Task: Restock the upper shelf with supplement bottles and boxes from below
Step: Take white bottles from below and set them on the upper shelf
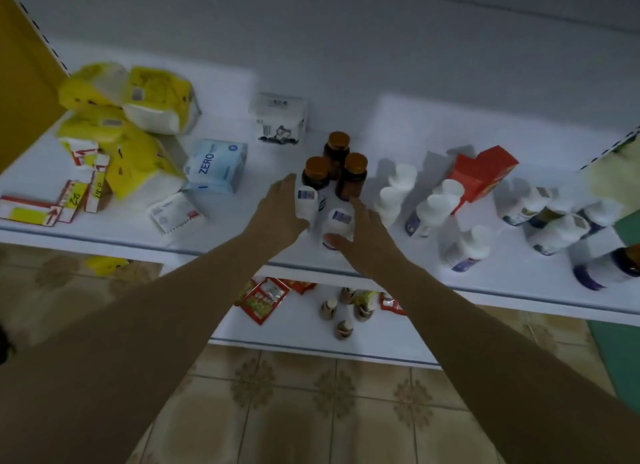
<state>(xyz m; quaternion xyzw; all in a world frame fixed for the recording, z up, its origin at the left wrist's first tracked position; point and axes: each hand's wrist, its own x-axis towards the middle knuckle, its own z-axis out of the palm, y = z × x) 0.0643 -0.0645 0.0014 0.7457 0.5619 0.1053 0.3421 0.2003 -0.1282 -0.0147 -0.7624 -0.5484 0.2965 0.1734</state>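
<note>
My left hand holds a white bottle with a blue label at the middle of the upper shelf. Beside it, my right hand grips a second white bottle, thumb on its near side. Both bottles stand just in front of three brown bottles with orange caps. The lower shelf below carries several small bottles and red sachets.
Yellow tissue packs and price tags crowd the shelf's left end. A pale blue pack and a white box lie behind. White bottles, a red box and more bottles fill the right.
</note>
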